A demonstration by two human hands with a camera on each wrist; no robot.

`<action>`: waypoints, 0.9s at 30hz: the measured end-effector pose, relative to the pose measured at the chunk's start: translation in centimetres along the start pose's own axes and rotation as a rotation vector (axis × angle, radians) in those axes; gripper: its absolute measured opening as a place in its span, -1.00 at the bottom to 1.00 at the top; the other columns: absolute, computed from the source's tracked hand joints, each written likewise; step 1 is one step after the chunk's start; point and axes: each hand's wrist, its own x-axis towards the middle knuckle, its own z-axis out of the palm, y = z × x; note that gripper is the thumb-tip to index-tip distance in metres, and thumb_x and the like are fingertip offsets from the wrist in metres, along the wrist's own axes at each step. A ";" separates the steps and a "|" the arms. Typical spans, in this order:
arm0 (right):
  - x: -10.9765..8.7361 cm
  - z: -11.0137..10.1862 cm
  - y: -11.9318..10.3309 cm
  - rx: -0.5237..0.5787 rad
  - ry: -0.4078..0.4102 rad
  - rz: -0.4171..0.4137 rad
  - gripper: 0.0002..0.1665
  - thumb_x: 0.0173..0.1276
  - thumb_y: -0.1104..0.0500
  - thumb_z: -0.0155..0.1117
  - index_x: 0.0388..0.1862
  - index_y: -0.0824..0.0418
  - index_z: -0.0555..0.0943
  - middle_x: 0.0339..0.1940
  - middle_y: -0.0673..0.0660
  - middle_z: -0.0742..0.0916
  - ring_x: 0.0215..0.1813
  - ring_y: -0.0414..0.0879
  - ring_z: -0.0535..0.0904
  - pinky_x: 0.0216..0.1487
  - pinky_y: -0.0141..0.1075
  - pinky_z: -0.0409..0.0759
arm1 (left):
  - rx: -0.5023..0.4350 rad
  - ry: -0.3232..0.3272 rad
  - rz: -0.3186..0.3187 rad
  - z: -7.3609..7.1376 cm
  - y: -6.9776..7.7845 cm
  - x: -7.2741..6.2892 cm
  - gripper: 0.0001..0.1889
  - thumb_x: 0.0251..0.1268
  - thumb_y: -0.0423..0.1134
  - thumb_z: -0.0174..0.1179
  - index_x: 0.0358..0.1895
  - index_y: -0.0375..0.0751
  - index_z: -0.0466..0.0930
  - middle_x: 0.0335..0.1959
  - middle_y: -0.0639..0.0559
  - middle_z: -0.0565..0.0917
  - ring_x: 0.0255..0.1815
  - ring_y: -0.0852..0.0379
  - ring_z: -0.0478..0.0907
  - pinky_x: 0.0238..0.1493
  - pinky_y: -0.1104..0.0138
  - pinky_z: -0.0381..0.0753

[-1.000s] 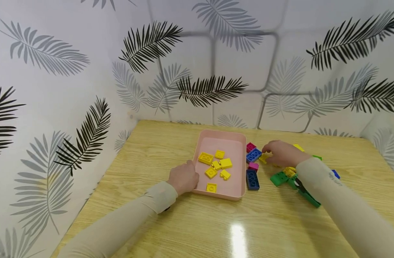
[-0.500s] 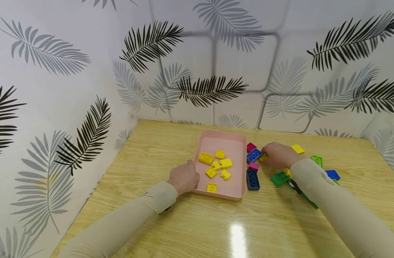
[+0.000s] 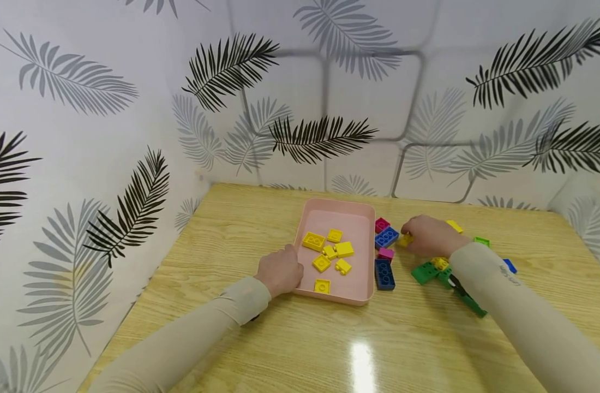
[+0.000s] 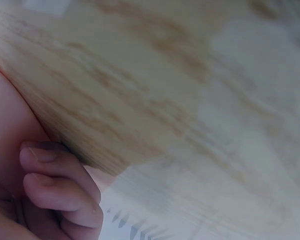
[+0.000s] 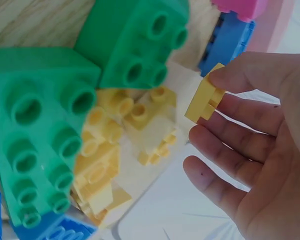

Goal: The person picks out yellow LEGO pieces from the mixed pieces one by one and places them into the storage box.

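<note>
Evidently light and stiff, the small yellow plastic studded brick (image 5: 201, 102) sits at the right hand's fingertips, pinched between thumb and index finger, while the other three fingers stand apart from it. I cannot tell whether it is clear of the table. As a judgement, its hard sides should neither dent nor break, though smooth plastic might slip or twist; opposite flat side walls, away from the studs, look the best hold.

Left of the right hand (image 3: 433, 237) lie a blue rectangular plastic brick (image 3: 387, 238), just beside it, and, farther left, the shallow pink rectangular tray (image 3: 339, 213). Seven yellow plastic bricks (image 3: 344, 249) lie loose inside that tray, none of another colour, with its far end bare. The left hand (image 3: 280, 271) grips the tray's near-left edge, fingers curled against the wall. Green plastic bricks (image 3: 426, 272) lie nearer the person than the right hand.
</note>
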 end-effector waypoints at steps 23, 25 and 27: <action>0.1 -1.4 -6.4 -0.003 0.100 -0.108 -0.51 0.27 0.20 0.43 0.20 0.19 0.64 0.14 0.18 0.70 0.04 0.05 0.62 0.13 0.00 0.62 | 0.005 -0.006 0.000 -0.3 0.1 -0.3 -0.63 0.48 -0.08 0.01 0.07 -0.35 0.44 -0.53 -0.02 0.54 -0.62 0.08 0.50 -0.58 0.27 0.47; 0.3 -1.3 -6.8 0.005 0.097 -0.131 -0.50 0.27 0.20 0.44 0.20 0.20 0.64 0.14 0.18 0.70 0.02 0.03 0.62 0.11 -0.03 0.64 | 0.001 -0.008 -0.001 -0.3 0.1 -0.3 -0.63 0.47 -0.08 0.01 0.08 -0.35 0.44 -0.53 -0.02 0.54 -0.62 0.08 0.50 -0.57 0.26 0.47; 0.6 -1.2 -7.2 0.002 0.094 -0.156 -0.51 0.28 0.20 0.43 0.20 0.20 0.64 0.11 0.16 0.70 -0.03 -0.01 0.62 0.07 -0.06 0.65 | 0.003 -0.010 -0.002 -0.3 0.1 -0.2 -0.62 0.47 -0.08 0.01 0.09 -0.35 0.43 -0.52 -0.02 0.54 -0.61 0.08 0.51 -0.56 0.26 0.48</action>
